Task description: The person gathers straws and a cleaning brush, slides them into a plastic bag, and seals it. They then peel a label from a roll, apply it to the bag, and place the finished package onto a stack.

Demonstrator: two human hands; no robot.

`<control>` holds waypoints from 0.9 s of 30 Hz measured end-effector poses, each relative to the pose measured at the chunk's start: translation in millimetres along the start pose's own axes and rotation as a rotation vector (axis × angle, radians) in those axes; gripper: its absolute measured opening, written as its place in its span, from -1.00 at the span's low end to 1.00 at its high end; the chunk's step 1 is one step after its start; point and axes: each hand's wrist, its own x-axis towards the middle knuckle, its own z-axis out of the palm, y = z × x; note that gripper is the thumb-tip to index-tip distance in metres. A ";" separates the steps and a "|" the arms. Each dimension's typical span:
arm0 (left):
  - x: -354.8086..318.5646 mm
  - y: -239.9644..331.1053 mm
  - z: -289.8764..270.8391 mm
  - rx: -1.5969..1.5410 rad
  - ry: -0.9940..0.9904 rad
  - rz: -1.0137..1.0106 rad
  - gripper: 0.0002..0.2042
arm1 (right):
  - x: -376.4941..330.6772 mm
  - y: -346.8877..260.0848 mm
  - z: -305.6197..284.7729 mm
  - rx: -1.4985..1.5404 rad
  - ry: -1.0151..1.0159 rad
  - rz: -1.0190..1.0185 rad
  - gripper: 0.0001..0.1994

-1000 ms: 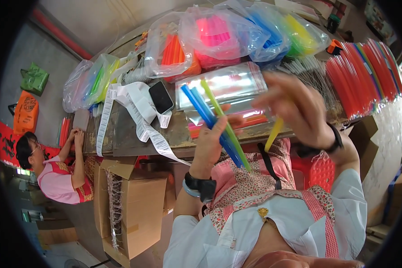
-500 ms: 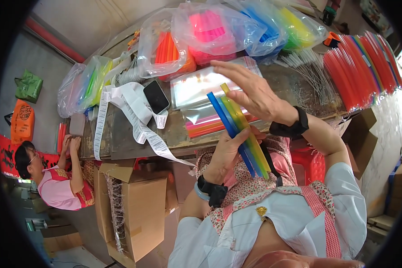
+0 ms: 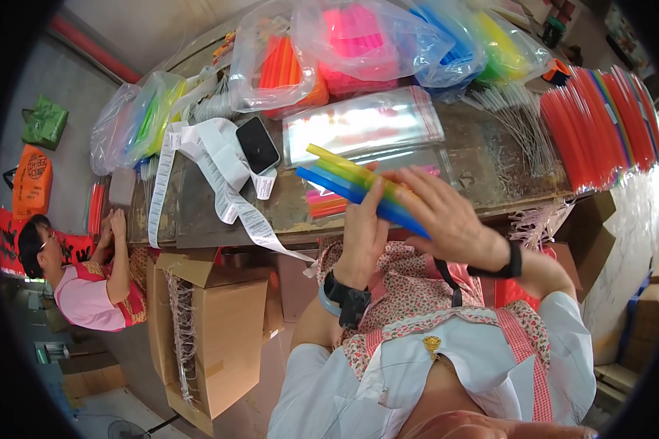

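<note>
A small bundle of wide plastic drinking straws [image 3: 332, 184], blue, yellow and greenish, lies slantwise between my hands above the table's front edge. My left hand [image 3: 366, 235] grips it from below, thumb across the middle. Over the right end my right hand [image 3: 447, 217] is closed, its fingers along the straws and hiding part of them. Just behind them, pink and orange straws [image 3: 325, 203] lie on the table next to clear plastic sleeves [image 3: 362, 126].
Open bags of orange straws [image 3: 280, 64], pink straws [image 3: 355, 33] and blue straws [image 3: 447, 40] line the back. Thin cleaning brushes [image 3: 516, 121] and packed red straws [image 3: 582, 124] lie right. A phone [image 3: 258, 145], label strip [image 3: 220, 164] and carton [image 3: 223, 336] are left, beyond them a co-worker [image 3: 88, 289].
My right hand has come down from above onto the straws' right end. The bundle has tipped from steep to flatter, its upper ends swinging left.
</note>
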 end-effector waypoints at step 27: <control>14.0 2.0 -14.3 0.458 -0.001 -0.122 -0.50 | -51.6 72.0 -14.1 -0.327 -0.114 0.184 -0.55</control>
